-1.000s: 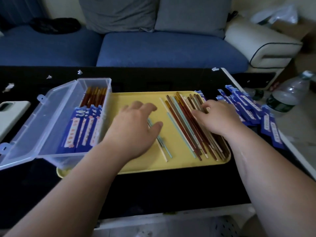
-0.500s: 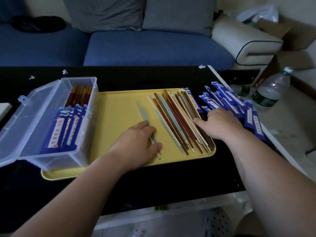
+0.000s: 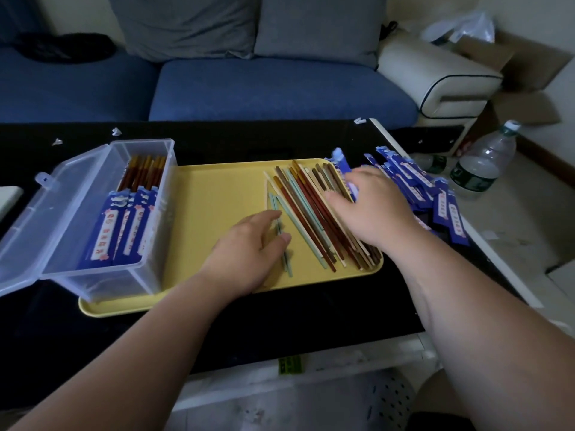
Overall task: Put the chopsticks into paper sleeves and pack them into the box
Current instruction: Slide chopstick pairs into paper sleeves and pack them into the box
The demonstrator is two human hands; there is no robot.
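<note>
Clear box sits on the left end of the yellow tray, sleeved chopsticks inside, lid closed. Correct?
Not quite. The head view shows the lid open, swung back to the left. The rest holds: the clear box sits on the left end of the yellow tray with sleeved chopsticks inside.

Box (image 3: 93,279) left on tray (image 3: 217,197), chopsticks (image 3: 311,219) right, sleeves (image 3: 413,181) further right.

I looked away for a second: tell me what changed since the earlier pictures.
The left hand slid back along the teal chopsticks toward the near edge of the tray, fingers now pinching them. The right hand shifted right across the pile toward the sleeves. Box and tray stayed put.
</note>
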